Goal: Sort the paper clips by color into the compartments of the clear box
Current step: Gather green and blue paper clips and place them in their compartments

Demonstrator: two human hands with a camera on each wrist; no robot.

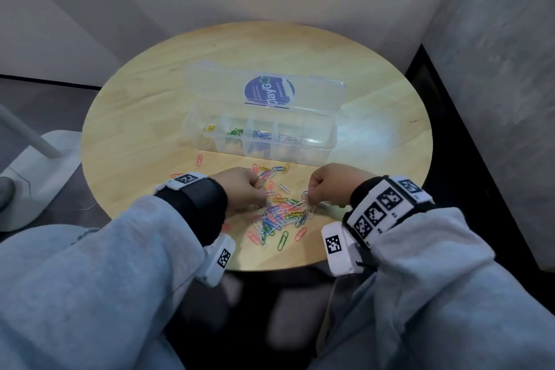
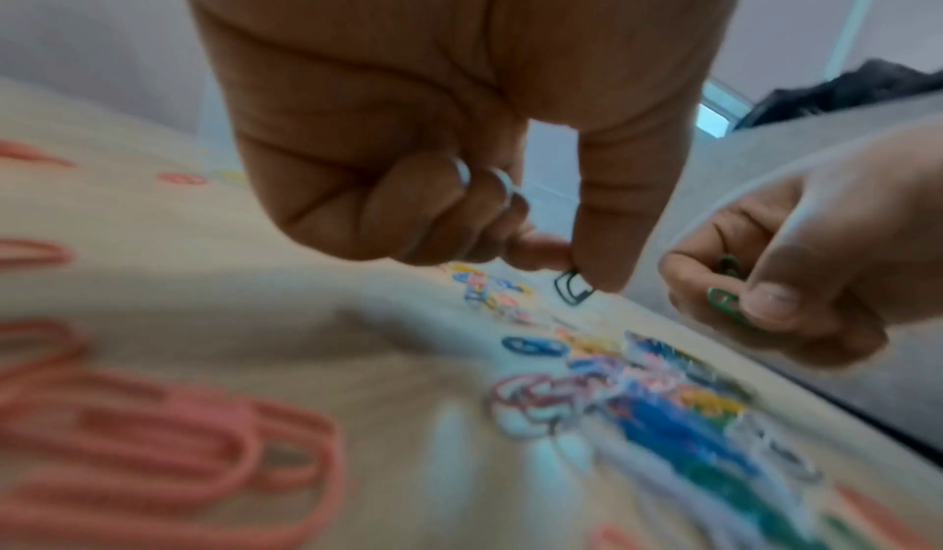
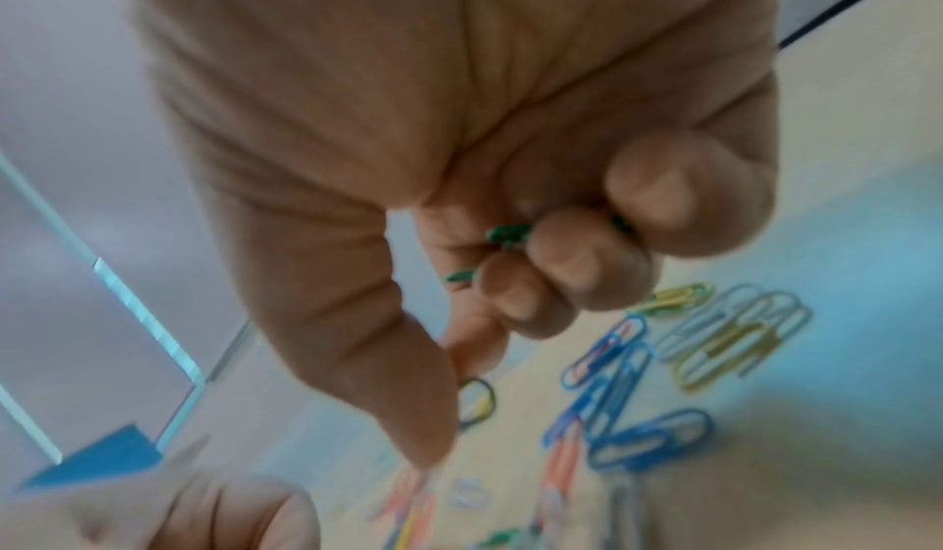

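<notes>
A pile of mixed coloured paper clips (image 1: 279,213) lies on the near part of the round wooden table (image 1: 144,117). Behind it stands the clear box (image 1: 326,144), lid (image 1: 318,93) open, with yellow, green, blue and white clips in separate compartments. My left hand (image 1: 262,197) is over the pile's left side and pinches a dark green clip (image 2: 571,288) between thumb and forefinger; white clips (image 2: 485,183) show in its curled fingers. My right hand (image 1: 309,197) holds green clips (image 3: 505,234) in its curled fingers, thumb and forefinger down by a green clip (image 3: 477,399) on the table.
A stray pink clip (image 1: 199,159) lies left of the pile near the box. A white lamp base (image 1: 36,174) stands on the floor at the left. A grey wall (image 1: 495,69) rises at the right. The table's front edge runs just under my wrists.
</notes>
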